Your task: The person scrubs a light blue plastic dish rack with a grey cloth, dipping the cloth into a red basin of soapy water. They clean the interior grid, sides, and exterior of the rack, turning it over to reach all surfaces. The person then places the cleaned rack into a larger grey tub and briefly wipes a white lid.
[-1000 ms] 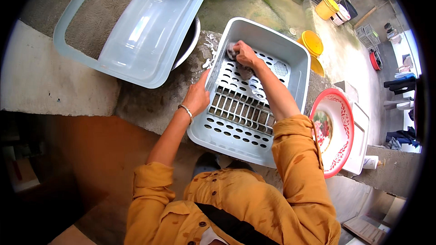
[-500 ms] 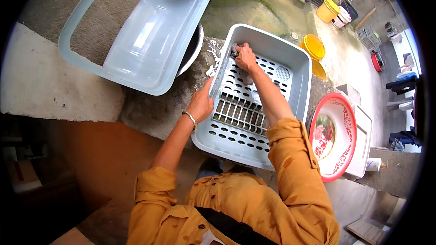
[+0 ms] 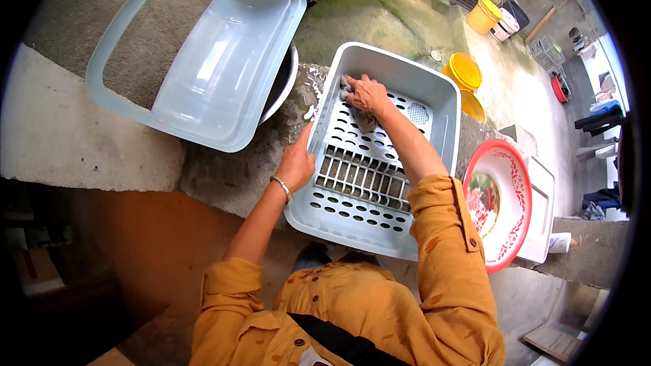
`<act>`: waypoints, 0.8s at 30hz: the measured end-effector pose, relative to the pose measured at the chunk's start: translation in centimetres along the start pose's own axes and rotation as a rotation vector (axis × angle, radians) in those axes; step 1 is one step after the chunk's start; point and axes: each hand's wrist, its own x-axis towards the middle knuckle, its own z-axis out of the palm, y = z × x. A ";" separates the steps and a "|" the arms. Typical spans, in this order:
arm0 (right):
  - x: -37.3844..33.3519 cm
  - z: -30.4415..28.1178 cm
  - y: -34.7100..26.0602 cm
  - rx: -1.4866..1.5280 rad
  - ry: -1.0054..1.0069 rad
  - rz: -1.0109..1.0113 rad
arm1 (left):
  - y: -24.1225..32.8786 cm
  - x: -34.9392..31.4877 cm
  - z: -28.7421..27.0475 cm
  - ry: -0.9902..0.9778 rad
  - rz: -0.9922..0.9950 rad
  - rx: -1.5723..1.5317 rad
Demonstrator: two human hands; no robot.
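A pale grey plastic dish rack [image 3: 434, 220], its base pierced with holes and slots, sits on the concrete ledge before me. My right hand [image 3: 369, 96] is inside it, closed on a wet grey cloth [image 3: 365, 120] and pressing it against the inner left wall; part of the cloth sticks out past the fingertips and part hangs beneath the palm. Outside the rack, my left hand [image 3: 296, 163] grips the left rim, its thumb side along the edge and some fingers hidden. White suds [image 3: 312, 95] lie on the ledge by that rim.
To the left, a clear bluish plastic lid [image 3: 227, 61] leans tilted over a metal basin [image 3: 288, 85]. At right stand a red-rimmed enamel basin [image 3: 522, 193], a white tray [image 3: 542, 203] and a bottle [image 3: 559, 242]. Yellow buckets [image 3: 464, 69] stand beyond the rack.
My right hand has slid a little nearer along the rack's left wall with the cloth, its fingers flatter now. The left hand keeps its hold on the rim. The whole view has shifted slightly.
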 end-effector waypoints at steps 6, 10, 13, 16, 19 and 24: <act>-0.2 -0.5 1.6 -0.053 -0.111 0.132 | 0.6 -0.2 -0.2 0.031 -0.004 -0.041; -0.6 -0.3 1.2 -0.025 0.124 0.330 | 0.0 0.0 0.1 0.011 0.057 -0.046; 1.1 1.9 -0.1 0.219 0.056 0.300 | 0.6 0.1 -0.2 -0.058 0.032 -0.030; 1.2 2.4 -0.5 0.337 0.045 0.126 | 0.8 -0.1 -0.2 -0.046 0.018 -0.066; 0.9 2.4 1.4 0.431 -0.097 -0.112 | 0.4 -0.4 0.0 -0.017 -0.008 -0.056; -1.2 0.7 4.4 0.211 -0.054 0.219 | 0.8 -0.5 -0.2 -0.001 -0.058 -0.081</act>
